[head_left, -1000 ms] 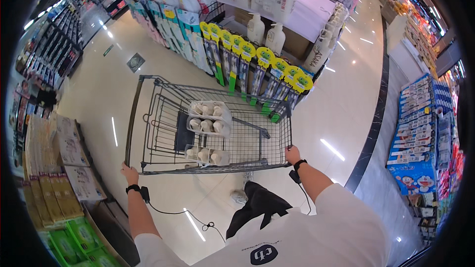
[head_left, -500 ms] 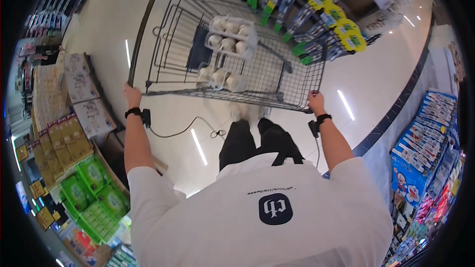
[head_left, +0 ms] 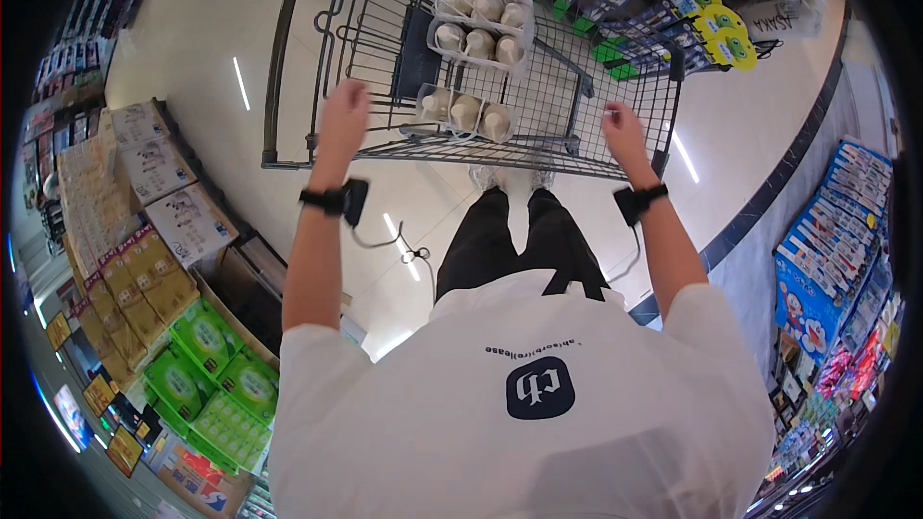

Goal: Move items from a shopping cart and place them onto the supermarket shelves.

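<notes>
A grey wire shopping cart (head_left: 380, 154) stands sideways in front of me, its long handle at the left. My left hand (head_left: 343, 125) hovers over the cart's left part, off the handle. It is smeared by motion, and its fingers are turned away from view. My right hand (head_left: 625, 130) is over the near side of the basket, toward its right end; its fingers are curled together and nothing shows in them. Inside the cart lie a larger pack of bottles (head_left: 481, 24) with pale tan caps and a second bottle pack (head_left: 464, 113) nearer me. Both packs have clear wrapping.
Stacked cartons (head_left: 187, 221) and green packages (head_left: 207, 365) line the left side. At the far right of the cart hang carded goods with yellow tops (head_left: 721, 34). A blue display (head_left: 832, 250) of small packs stands at right. Black wrist straps (head_left: 336, 200) trail cables.
My left hand has let go of the cart's handle corner and moved right and up. My right hand has come off the basket's corner. The cart now appears further right and higher.
</notes>
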### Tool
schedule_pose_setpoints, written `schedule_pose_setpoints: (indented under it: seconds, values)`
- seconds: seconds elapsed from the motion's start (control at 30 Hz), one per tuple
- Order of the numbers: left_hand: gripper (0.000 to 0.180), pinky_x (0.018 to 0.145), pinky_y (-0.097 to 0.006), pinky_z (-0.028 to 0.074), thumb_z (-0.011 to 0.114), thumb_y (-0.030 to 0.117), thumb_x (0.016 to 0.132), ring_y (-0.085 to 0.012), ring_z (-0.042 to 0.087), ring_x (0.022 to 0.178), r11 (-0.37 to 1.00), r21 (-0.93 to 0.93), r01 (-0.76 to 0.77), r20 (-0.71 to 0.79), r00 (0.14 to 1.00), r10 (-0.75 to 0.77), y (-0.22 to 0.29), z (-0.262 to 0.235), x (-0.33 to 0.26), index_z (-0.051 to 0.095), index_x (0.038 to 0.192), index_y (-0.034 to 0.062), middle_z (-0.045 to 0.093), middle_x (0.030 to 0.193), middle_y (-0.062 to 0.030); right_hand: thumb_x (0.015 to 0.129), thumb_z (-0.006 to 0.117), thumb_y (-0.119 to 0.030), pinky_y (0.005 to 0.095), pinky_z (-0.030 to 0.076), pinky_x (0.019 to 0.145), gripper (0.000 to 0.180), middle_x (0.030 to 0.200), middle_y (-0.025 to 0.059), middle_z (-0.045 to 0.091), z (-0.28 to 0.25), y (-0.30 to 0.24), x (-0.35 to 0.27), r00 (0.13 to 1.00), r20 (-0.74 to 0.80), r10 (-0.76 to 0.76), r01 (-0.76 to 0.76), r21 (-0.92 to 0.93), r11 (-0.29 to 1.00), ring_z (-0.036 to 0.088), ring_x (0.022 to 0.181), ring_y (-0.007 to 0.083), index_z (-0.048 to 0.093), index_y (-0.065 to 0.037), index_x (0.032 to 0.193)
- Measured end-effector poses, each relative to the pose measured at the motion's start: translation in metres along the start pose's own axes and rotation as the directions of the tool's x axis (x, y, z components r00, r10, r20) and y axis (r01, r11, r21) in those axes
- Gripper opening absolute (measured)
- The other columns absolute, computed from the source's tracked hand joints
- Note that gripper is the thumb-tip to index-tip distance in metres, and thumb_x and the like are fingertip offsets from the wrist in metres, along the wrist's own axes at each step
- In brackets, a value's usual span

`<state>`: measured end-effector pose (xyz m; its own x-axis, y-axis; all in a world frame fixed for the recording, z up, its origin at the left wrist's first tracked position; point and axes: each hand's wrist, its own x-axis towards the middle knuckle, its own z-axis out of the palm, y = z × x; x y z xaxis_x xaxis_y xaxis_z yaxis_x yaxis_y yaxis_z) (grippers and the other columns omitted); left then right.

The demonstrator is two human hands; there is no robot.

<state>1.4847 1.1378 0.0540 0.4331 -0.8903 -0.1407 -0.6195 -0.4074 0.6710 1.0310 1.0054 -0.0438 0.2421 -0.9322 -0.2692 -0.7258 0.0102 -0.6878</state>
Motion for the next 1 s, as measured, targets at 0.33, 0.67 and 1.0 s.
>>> schedule_pose_setpoints:
  seconds: [0.33, 0.67, 1.0]
  values:
    - [0.020, 0.066, -0.041, 0.052, 0.057, 0.012, 0.080, -0.0333, 0.068, 0.077, 0.851, 0.519, -0.077, 0.597, 0.746, -0.296, -0.065, 0.140, 0.098, 0.065, 0.079, -0.0066, 0.066, 0.080, -0.0235, 0.088, 0.056, -0.040, 0.0296, 0.046, 0.046, 0.043, 0.063, 0.0081, 0.057, 0.141, -0.098, 0.062, 0.446, 0.785, 0.431, -0.358, -0.285, 0.889, 0.055, 0.050, 0.0167, 0.059, 0.002, 0.081]
    - [0.021, 0.060, -0.036, 0.056, 0.047, 0.000, 0.084, -0.0281, 0.069, 0.071, 0.866, 0.444, 0.230, 0.655, 0.576, -0.489, -0.139, 0.185, 0.103, 0.066, 0.084, -0.0092, 0.067, 0.082, -0.0208, 0.090, 0.056, -0.036, 0.0324, 0.052, 0.051, 0.043, 0.069, 0.0122, 0.061, 0.149, -0.074, 0.067, 0.347, 0.845, 0.407, -0.578, -0.149, 0.802, 0.060, 0.056, 0.0202, 0.056, 0.005, 0.077]
    - [0.023, 0.061, -0.038, 0.055, 0.047, 0.001, 0.084, -0.0294, 0.069, 0.069, 0.871, 0.474, 0.127, 0.706, 0.535, -0.463, -0.142, 0.187, 0.100, 0.067, 0.078, -0.0083, 0.068, 0.078, -0.0210, 0.082, 0.046, -0.012, 0.0384, 0.049, 0.043, 0.025, 0.063, 0.0181, 0.062, 0.165, -0.061, 0.056, 0.481, 0.737, 0.475, -0.505, -0.210, 0.837, 0.062, 0.048, 0.0266, 0.063, 0.007, 0.079]
